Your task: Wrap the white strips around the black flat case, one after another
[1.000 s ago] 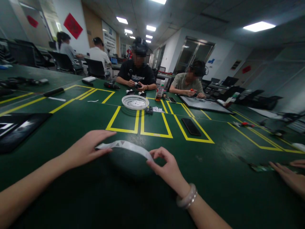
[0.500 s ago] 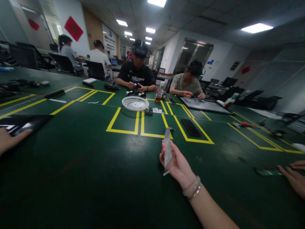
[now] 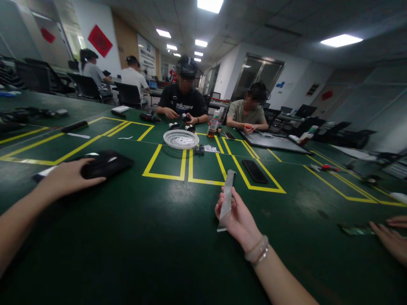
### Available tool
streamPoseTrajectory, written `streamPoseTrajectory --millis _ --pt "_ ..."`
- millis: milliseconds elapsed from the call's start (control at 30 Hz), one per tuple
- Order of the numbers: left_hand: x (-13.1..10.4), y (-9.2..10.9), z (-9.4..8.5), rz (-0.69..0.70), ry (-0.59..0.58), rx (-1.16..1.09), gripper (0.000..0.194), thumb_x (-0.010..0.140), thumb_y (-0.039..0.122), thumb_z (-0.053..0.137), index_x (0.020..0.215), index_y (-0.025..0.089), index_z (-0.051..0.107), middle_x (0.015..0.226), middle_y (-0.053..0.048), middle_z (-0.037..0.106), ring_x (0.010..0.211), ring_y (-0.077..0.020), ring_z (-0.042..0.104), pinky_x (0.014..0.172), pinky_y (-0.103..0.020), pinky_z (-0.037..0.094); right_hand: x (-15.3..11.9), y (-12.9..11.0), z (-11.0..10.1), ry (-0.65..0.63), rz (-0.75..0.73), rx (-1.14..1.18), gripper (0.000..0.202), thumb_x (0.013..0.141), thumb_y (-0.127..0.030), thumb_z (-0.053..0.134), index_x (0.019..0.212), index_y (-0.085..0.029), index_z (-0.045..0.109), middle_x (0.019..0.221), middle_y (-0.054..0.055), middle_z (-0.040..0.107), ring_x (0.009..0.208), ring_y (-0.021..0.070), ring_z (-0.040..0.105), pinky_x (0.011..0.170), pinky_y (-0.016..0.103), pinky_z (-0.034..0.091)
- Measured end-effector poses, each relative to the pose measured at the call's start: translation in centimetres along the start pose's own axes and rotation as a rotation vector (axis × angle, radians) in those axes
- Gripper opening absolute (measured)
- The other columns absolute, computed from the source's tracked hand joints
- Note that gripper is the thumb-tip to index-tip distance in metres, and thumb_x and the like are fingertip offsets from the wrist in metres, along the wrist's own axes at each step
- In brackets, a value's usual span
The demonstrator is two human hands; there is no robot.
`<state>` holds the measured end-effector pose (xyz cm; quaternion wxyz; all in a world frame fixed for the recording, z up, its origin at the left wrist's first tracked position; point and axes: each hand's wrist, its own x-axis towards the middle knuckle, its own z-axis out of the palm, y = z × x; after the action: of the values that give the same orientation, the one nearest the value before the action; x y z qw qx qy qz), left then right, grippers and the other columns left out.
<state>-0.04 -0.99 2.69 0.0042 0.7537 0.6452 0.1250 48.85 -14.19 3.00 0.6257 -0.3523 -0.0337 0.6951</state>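
Observation:
My left hand [image 3: 70, 176] is closed on a flat, glossy black packet [image 3: 106, 164], its thumb along the near edge. A whitish patch shows under the packet's left end; what it is I cannot make out. Palm up, my right hand [image 3: 235, 214] pinches a strip of greyish, see-through tape [image 3: 228, 195] that stands upright above the table and is creased at its lower end. The tape and the packet are well apart. A black phone [image 3: 255, 170] lies beyond my right hand.
On the green table [image 3: 178, 245] with yellow tape outlines are a white round grille [image 3: 180, 139], a small grey part [image 3: 199, 149] and a bottle [image 3: 212, 126]. Two people work opposite. Another person's hands [image 3: 389, 235] touch a green board [image 3: 356, 229] at the right.
My left hand has come in from the left edge, carrying the black packet to the right over the table. My right hand has barely moved; the tape strip is turned slightly.

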Motion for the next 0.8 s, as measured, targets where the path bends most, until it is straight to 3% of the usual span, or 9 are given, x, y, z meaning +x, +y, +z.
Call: streamPoseTrajectory --millis 167,233,300,400,533,633,733,800 --pt "-3.1 12.5 1.4 0.334 -0.162 -0.12 0.093 0.073 0.067 0.066 0.146 0.015 0.043 0.137 -0.016 0.056 0.122 -0.0346 0.055 0.104 -0.049 0.045 0.1 -0.1 0.0 -0.027 -0.03 -0.024 0.013 0.09 -0.031 0.069 0.099 -0.022 0.067 0.077 -0.004 0.07 0.06 0.0093 0.067 0.067 0.026 0.057" --pt "-5.0 15.7 1.9 0.473 -0.2 -0.16 0.092 0.07 0.062 0.071 0.147 0.02 0.042 0.142 -0.014 0.053 0.129 -0.034 0.051 0.111 -0.051 0.039 0.1 0.0 0.0 -0.054 -0.057 -0.048 0.017 0.087 -0.032 0.072 0.101 -0.023 0.067 0.077 -0.005 0.069 0.06 0.009 0.066 0.068 0.026 0.058" --pt "-6.5 17.6 2.4 0.608 -0.245 -0.185 0.093 0.07 0.056 0.074 0.149 0.023 0.038 0.148 -0.012 0.048 0.136 -0.0332 0.045 0.118 -0.055 0.03 -0.1 0.1 0.2 -0.079 -0.097 -0.088 0.022 0.083 -0.032 0.076 0.102 -0.024 0.067 0.078 -0.005 0.068 0.061 0.0088 0.065 0.069 0.027 0.058" --pt "-7.7 18.7 3.2 0.738 -0.291 -0.201 0.098 0.07 0.053 0.075 0.153 0.025 0.031 0.152 -0.011 0.042 0.14 -0.0321 0.041 0.12 -0.058 0.024 -0.7 0.6 0.5 -0.12 -0.2 -0.204 0.032 0.078 -0.033 0.082 0.106 -0.025 0.069 0.082 -0.005 0.068 0.067 0.0089 0.065 0.073 0.026 0.058" --pt "-7.8 18.5 3.9 0.829 -0.245 -0.177 0.099 0.072 0.057 0.074 0.155 0.028 0.027 0.156 -0.011 0.036 0.141 -0.0341 0.038 0.118 -0.058 0.029 -1.1 1.5 0.5 -0.173 -0.362 -0.497 0.037 0.077 -0.039 0.081 0.111 -0.026 0.071 0.089 -0.002 0.067 0.078 0.0108 0.063 0.077 0.026 0.056" --pt "-8.1 18.3 3.9 0.978 -0.106 -0.146 0.09 0.074 0.056 0.073 0.151 0.028 0.036 0.153 -0.011 0.041 0.138 -0.0338 0.043 0.116 -0.054 0.035 -1.0 2.2 0.2 -0.22 -0.538 -0.895 0.035 0.079 -0.038 0.078 0.112 -0.026 0.073 0.098 0.001 0.064 0.086 0.0142 0.062 0.077 0.028 0.053" --pt "-9.0 18.3 3.8 1.148 0.097 -0.12 0.067 0.088 0.038 0.062 0.15 0.03 0.038 0.141 -0.006 0.056 0.129 -0.0244 0.053 0.116 -0.041 0.037 -1.1 3.2 -0.1 -0.334 -0.786 -1.357 0.039 0.081 -0.031 0.077 0.119 -0.028 0.07 0.1 0.003 0.062 0.092 0.0185 0.06 0.078 0.032 0.051" --pt "-9.6 18.5 3.7 1.182 0.157 -0.101 0.061 0.092 0.028 0.055 0.15 0.032 0.038 0.135 -0.003 0.061 0.124 -0.0201 0.057 0.116 -0.035 0.037 -1.4 4.0 -0.2 -0.403 -0.824 -1.594 0.049 0.081 -0.027 0.077 0.128 -0.028 0.064 0.102 0.004 0.064 0.092 0.02 0.061 0.081 0.035 0.051"
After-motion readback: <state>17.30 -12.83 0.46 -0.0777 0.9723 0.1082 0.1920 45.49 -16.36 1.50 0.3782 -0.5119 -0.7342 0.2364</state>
